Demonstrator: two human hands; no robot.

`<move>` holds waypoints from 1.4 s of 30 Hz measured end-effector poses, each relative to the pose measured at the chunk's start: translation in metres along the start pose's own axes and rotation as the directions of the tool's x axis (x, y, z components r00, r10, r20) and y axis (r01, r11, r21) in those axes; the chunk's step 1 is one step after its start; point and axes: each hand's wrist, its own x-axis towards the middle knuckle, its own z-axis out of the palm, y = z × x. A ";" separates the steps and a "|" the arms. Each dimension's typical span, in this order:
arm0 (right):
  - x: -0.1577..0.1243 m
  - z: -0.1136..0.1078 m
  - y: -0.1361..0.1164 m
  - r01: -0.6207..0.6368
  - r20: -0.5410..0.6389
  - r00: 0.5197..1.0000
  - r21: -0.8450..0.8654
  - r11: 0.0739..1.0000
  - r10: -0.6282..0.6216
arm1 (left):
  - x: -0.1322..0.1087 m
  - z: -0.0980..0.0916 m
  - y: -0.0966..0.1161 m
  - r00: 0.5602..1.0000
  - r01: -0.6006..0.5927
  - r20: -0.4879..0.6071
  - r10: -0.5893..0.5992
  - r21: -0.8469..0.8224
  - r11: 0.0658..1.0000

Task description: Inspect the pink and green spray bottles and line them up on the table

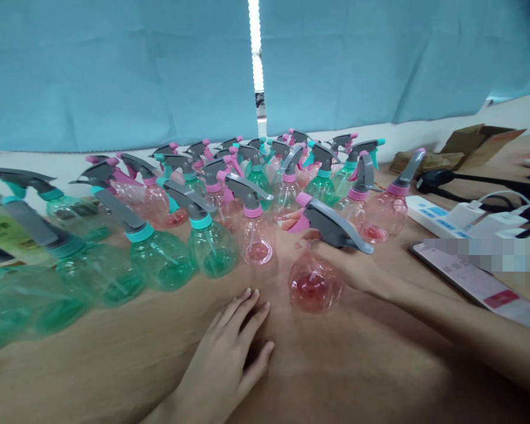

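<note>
My right hand (357, 268) is wrapped round the neck of a clear pink spray bottle (314, 285) with a grey trigger head and pink nozzle, which stands on the wooden table (115, 365) at the front of the group. My left hand (234, 347) lies flat on the table, fingers spread, holding nothing, just left of that bottle. Behind them stand several spray bottles in rows, green ones (159, 259) toward the left and pink ones (386, 215) toward the right.
A phone (481, 285) lies on the table to the right. Behind it are a white power strip (437, 219) with plugs and cables, and a brown cardboard box (477, 141). Blue curtains (115, 70) hang at the back.
</note>
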 end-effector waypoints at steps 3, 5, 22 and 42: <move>-0.002 -0.001 0.005 -0.007 -0.014 1.000 -0.012 1.000 0.007 | 0.000 0.000 0.000 1.000 0.008 0.006 -0.008 -0.004 1.000; -0.003 -0.002 0.009 -0.026 -0.033 0.999 -0.031 0.999 0.025 | 0.001 0.000 0.000 1.000 0.007 0.006 -0.007 -0.007 1.000; 0.000 -0.001 0.007 0.005 0.013 1.000 -0.029 1.000 -0.005 | 0.001 0.001 0.001 1.000 0.007 0.024 -0.007 -0.011 1.000; 0.000 -0.005 -0.007 0.070 0.031 0.997 -0.077 0.995 -0.067 | -0.001 0.002 -0.003 0.999 -0.005 -0.040 0.004 -0.013 1.000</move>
